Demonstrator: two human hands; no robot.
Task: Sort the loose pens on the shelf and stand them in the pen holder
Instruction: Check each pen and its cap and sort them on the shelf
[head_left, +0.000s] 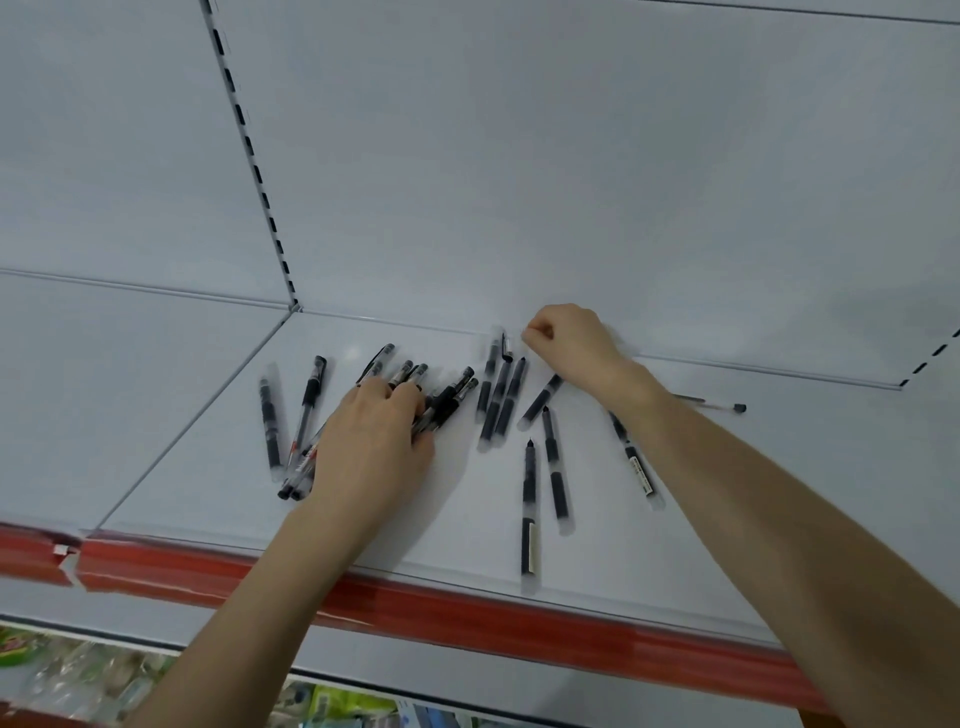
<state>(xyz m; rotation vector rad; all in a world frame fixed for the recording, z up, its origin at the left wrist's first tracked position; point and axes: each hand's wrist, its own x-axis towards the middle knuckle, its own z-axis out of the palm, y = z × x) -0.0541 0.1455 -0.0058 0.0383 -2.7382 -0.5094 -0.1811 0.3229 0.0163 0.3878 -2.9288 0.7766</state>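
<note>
Left hand (371, 441) flat, gathering pens (447, 402) on the shelf (457, 525) | right hand (569, 338) curled, grip unclear | no holder visible | risk: pens rolling off front edge

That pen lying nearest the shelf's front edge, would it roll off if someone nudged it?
Possibly. The pen looks round and slim, so a sideways nudge would likely roll it along the smooth shelf. It points toward the red edge strip, so a lengthwise push might slide it off. It looks stiff and light.

pens (441, 402) under left hand (371, 447), blurred
</note>
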